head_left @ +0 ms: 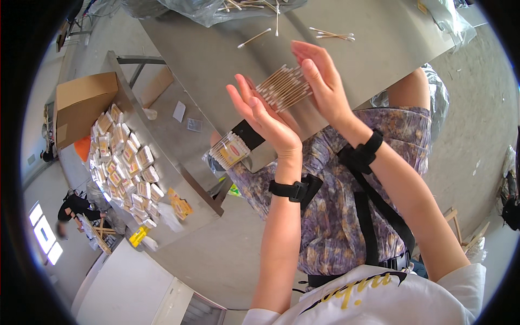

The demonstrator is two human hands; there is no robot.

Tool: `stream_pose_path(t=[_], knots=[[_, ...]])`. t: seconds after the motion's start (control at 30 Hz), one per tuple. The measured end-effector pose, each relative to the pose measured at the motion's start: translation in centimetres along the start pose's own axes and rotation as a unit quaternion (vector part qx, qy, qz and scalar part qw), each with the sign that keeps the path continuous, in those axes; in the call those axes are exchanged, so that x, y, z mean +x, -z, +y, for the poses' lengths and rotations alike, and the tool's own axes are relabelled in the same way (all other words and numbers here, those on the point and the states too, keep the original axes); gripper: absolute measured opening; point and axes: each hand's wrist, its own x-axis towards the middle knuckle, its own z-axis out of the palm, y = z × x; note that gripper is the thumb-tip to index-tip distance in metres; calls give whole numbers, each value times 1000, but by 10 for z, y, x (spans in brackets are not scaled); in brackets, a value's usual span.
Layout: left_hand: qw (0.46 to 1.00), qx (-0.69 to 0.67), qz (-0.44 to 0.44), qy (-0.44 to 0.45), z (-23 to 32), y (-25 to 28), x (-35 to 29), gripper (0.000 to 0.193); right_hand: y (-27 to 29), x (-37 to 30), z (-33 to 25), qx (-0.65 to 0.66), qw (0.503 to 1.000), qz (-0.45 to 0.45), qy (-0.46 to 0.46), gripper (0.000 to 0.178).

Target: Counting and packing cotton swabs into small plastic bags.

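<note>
Between my two hands a loose bundle of wooden-stemmed cotton swabs lies at a slant, just above the metal table. My left hand supports the bundle's left side, its fingers stretched out and slightly cupped. On the opposite side my right hand presses against the swab tips, fingers extended and thumb raised. Part of the right palm is turned out of sight. A filled pack of cotton swabs sits at the table's near edge by my left wrist, beside a black object.
Loose swabs and a small crossed group of swabs lie farther back. A clear plastic bag with more swabs is at the far edge. To the left, a second table carries many packed swabs and a cardboard box.
</note>
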Motion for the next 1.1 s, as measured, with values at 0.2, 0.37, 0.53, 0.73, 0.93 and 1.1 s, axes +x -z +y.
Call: stream_pose_path(t=[0.2,0.37,0.53,0.73,0.93,1.1], knots=[[1000,-24,15,-9,-1,1,9,74,-3,17,5,84,996,34,-7,50],[999,31,-36,-6,-4,-1,7,76,-15,15,6,42,999,-24,-23,53],[1000,-12,-9,-21,0,-1,15,71,0,35,2,74,994,-65,-37,54],[997,2,-72,23,4,4,9,70,3,10,-2,76,990,-90,-73,53],[998,9,-65,25,9,3,-3,70,1,-11,1,45,999,-24,-21,53],[997,54,-60,14,10,3,-6,67,-4,-18,6,39,999,-22,-11,52]])
